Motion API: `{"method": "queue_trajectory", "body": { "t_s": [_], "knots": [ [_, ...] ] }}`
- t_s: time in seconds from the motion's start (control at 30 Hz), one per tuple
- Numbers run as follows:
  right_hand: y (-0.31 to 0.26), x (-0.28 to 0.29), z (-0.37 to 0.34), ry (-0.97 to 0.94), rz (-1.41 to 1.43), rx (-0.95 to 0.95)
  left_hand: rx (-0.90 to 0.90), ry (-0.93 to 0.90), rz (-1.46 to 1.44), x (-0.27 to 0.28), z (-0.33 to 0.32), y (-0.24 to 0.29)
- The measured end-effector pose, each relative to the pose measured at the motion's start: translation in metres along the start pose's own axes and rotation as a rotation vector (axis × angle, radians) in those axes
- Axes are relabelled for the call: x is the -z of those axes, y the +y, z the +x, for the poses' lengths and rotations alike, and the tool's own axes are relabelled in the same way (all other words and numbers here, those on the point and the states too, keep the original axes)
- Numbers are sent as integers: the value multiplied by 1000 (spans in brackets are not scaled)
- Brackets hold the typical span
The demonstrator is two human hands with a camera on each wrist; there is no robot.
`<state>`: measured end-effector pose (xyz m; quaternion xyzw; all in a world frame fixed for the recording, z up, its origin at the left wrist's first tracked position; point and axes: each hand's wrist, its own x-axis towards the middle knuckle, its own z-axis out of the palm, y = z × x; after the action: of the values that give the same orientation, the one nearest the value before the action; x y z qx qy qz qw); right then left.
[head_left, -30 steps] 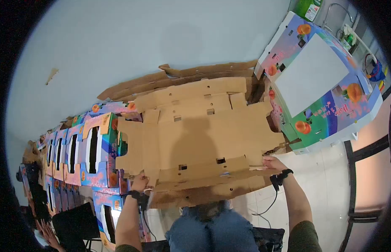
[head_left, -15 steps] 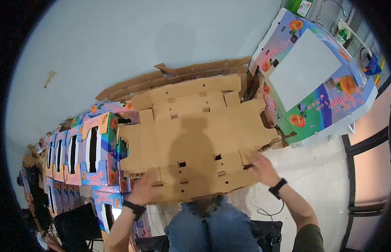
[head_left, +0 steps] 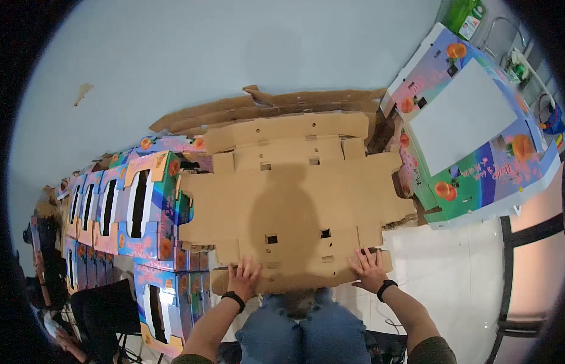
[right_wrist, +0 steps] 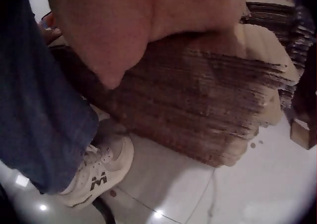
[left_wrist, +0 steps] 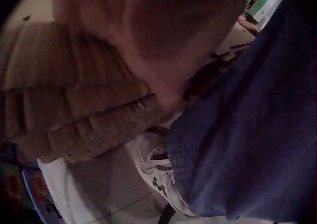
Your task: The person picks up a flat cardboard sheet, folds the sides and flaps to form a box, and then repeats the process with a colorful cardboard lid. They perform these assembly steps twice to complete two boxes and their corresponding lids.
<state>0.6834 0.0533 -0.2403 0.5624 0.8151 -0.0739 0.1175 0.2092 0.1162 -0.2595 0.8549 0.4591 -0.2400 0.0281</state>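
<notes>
A flat brown cardboard box blank (head_left: 228,197) with slots and cut-out flaps lies in front of me, plain side up. My left hand (head_left: 244,279) rests on its near flap, left of the middle, with fingers straight and spread. On the same flap, further right, my right hand (head_left: 369,270) lies with spread fingers pointing away from me. Both wrist views show layered cardboard edges beneath the hands: a stack (left_wrist: 74,98) under the left and a thick pile (right_wrist: 198,100) under the right. The fingers are mostly hidden in those two views.
Printed boxes (head_left: 143,212) with long openings stand in rows at the left. On the right lies a colourful printed carton (head_left: 477,176) with a white panel. More brown cardboard (head_left: 294,100) leans along the wall behind. A white shoe (right_wrist: 106,169) stands on the tiled floor below.
The near flap stood raised in my two hands' grip; it now lies folded out flat. Both hands let go of its edge and came down onto it, closer together.
</notes>
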Motion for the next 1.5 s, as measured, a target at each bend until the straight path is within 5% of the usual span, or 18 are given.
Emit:
{"method": "queue_trajectory", "body": {
  "t_s": [0.07,0.1,0.2,0.27,0.33,0.37,0.4,0.47,0.53,0.6,0.67,0.73,0.87,0.97,1.07,1.13,1.23,1.5],
  "knots": [
    [-1,6,2,-42,0,-13,28,-140,-107,22,-1,3],
    [-1,10,2,-64,-3,-12,48,109,193,-28,5,4],
    [14,19,9,-174,176,17,2,-171,25,40,4,0],
    [19,41,-1,-120,286,7,-54,-104,-187,82,-11,-9],
    [39,56,-12,-56,382,74,-324,-332,-458,145,-16,-37],
    [42,71,-16,-40,437,113,-374,-218,-687,130,-25,-66],
    [39,105,-38,-71,505,161,-336,-147,-866,141,-45,-80],
    [37,129,-79,-139,630,-111,-188,-40,-1161,195,-96,-104],
    [29,146,-124,-185,907,-374,64,369,-967,163,-138,-129],
    [25,148,-169,-121,1021,-354,308,244,-1022,119,-177,-164],
    [5,161,-205,-188,1176,-596,594,239,-971,67,-227,-171],
    [-18,164,-235,-221,1244,-656,608,596,-676,-63,-262,-176],
    [-49,118,-276,-146,1769,-564,1103,-30,-681,-134,-312,-135],
    [-93,130,-271,11,1709,-553,959,-256,-681,-149,-318,-131],
    [-114,158,-266,79,1651,-640,1220,-169,-663,-118,-308,-110],
    [-113,163,-265,6,1570,-644,1108,-137,-630,-192,-300,-133],
    [-109,146,-267,47,1448,-716,1246,-199,-691,-106,-300,-121],
    [-115,144,-269,101,1296,-735,1093,250,-616,-115,-340,-125]
  ]
}}
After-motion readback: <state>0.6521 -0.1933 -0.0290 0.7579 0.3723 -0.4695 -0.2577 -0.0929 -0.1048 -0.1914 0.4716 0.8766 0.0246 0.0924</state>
